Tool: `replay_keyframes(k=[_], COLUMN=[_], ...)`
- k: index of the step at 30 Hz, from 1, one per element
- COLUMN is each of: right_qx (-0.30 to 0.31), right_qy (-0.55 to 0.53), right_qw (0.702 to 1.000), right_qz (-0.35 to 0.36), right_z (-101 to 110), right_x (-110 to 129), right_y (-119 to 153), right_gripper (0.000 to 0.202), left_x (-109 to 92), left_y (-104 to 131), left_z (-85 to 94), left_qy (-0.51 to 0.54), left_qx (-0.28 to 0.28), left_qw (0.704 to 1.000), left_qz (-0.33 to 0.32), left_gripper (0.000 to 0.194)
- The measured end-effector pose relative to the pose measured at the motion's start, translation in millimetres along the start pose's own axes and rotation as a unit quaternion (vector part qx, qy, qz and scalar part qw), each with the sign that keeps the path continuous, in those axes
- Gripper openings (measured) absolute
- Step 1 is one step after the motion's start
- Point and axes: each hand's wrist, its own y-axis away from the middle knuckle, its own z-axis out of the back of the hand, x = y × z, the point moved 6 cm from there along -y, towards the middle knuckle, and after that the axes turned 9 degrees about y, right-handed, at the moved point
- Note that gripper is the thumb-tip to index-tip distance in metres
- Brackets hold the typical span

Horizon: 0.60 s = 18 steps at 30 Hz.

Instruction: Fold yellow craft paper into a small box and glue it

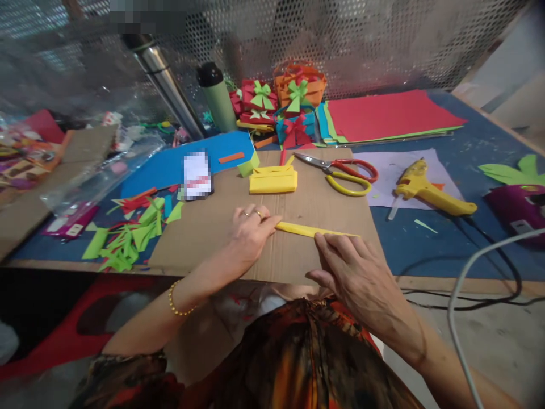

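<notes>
A narrow folded yellow paper strip lies across the brown cardboard. My left hand is closed on the strip's left end, thumb and fingertips together. The fingers of my right hand lie flat on the strip's right part, with the thumb apart below it. Just beyond the strip sits a folded yellow paper piece, near a small lime green paper box. Scissors with red and yellow handles rest at the cardboard's back right.
On the right, a yellow glue gun rests on pale paper, its cable trailing forward. Lime green scraps lie left. Behind are a steel flask, green bottle, decorated paper baskets and red sheets.
</notes>
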Motion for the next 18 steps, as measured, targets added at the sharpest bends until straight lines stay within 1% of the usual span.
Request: replay_keyframes(k=[2,4,6,8,11,15,18], right_qx=[0.000,-0.001,-0.003,-0.004,-0.005,-0.007,-0.009], right_qy=[0.007,0.012,0.013,0.014,0.013,0.008,0.011], right_qw=[1.000,1.000,1.000,1.000,1.000,1.000,1.000], right_qz=[0.006,0.009,0.011,0.012,0.010,0.009,0.011], right_z=[-1,-1,-2,-1,-1,-1,-1], right_x=[0,1,1,2,2,2,3], right_y=[-1,-1,-1,0,0,0,-1], right_gripper=[0.060,0.059,0.057,0.055,0.054,0.054,0.053], left_x=[16,28,34,38,40,42,41], left_y=[5,7,8,8,8,12,14], left_z=[3.5,4.7,5.4,5.3,4.0,3.7,5.6], left_qy=[0.072,0.141,0.186,0.203,0.210,0.240,0.228], left_qx=[-0.020,-0.027,-0.036,-0.043,-0.052,-0.076,-0.086], left_qw=[0.996,0.986,0.975,0.969,0.965,0.958,0.961], left_qz=[0.044,0.084,0.114,0.135,0.144,0.137,0.129], left_gripper=[0.023,0.019,0.015,0.013,0.012,0.014,0.012])
